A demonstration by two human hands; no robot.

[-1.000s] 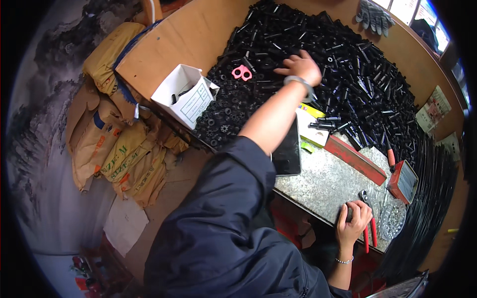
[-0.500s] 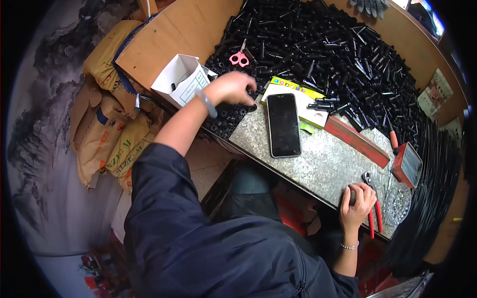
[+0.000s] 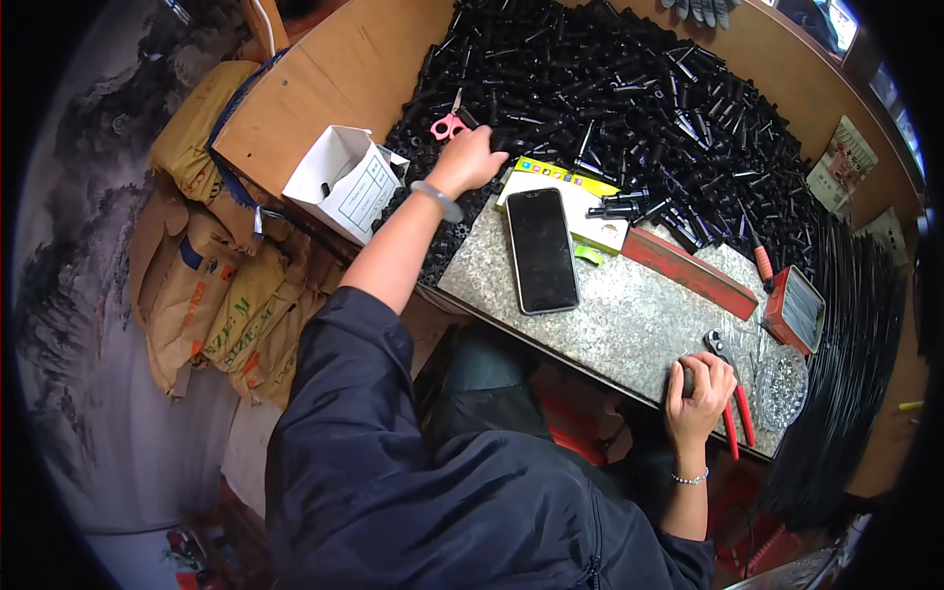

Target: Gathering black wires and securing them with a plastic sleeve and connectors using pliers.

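My left hand (image 3: 472, 162) reaches to the near left edge of a big heap of black tubular parts (image 3: 580, 88). Its fingers curl down among the parts, and whatever they hold is hidden. Just beyond that hand lie pink-handled scissors (image 3: 448, 125). At the table's front edge my right hand (image 3: 702, 391) rests with bent fingers, closed around something dark that I cannot make out. Red-handled pliers (image 3: 733, 403) lie right beside it. Between the hands a phone (image 3: 544, 251) with a dark screen leans on a white and yellow box (image 3: 590, 202).
An open white carton (image 3: 354, 202) stands left of the heap. A red metal bar (image 3: 688, 272), a red tin (image 3: 795, 310), an orange-handled tool (image 3: 763, 264) and a clear dish (image 3: 782, 388) are at right. Long black rods (image 3: 846, 364) hang over the right side. Sacks (image 3: 202, 295) stand at left.
My left hand has moved forward from beside the carton to the heap near the scissors, and its fingers have curled down. The right hand stays by the pliers. The view has shifted slightly.
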